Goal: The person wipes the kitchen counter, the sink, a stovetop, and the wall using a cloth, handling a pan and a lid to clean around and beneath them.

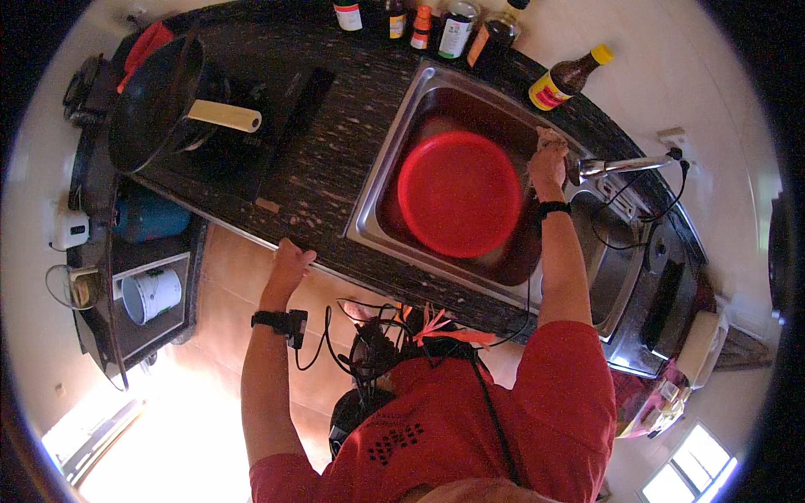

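My right hand [548, 168] is at the right rim of the large stainless steel sink basin [434, 94], just left of the faucet [619, 165]. It grips a small crumpled, pale cloth or scrubber [551, 137], mostly covered by the fingers. A round red plastic basin [460, 193] sits inside the sink, left of that hand. My left hand [292, 261] is curled at the front edge of the dark stone countertop [339, 157], away from the sink.
A wok [157, 107] with a pale handle stands on the stove at left. Several sauce bottles [456, 31] line the back wall, one with a yellow cap [569, 78] beside the sink. A second sink bowl [591, 232] lies under my right forearm. Cables hang at my waist.
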{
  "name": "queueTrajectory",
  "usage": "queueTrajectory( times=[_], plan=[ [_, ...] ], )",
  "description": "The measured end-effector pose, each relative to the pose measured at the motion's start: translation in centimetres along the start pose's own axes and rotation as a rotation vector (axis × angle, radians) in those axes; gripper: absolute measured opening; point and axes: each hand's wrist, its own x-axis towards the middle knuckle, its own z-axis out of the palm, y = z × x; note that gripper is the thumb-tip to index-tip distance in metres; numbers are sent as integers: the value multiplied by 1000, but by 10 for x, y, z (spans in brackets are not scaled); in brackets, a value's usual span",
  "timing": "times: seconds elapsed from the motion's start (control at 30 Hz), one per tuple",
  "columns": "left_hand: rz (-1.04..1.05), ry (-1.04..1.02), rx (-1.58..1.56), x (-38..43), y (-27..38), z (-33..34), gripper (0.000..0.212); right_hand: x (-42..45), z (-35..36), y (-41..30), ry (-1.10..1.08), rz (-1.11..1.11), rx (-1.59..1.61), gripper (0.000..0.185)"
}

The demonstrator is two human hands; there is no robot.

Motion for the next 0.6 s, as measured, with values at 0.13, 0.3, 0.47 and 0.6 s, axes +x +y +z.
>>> queueTrajectory(
  times=[0.13,0.3,0.47,0.6],
  plan=[
    [81,-41,-6,14,-19,1,35,4,27,20,78,-253,-477,31],
    [62,-35,-8,6,-4,1,35,9,47,29,209,-307,-536,31],
    [178,47,-25,9,-16,2,35,-6,29,19,-255,94,275,35],
    [145,19,-18,1,-2,0,34,-27,-8,-4,-145,33,31,35]
  ],
)
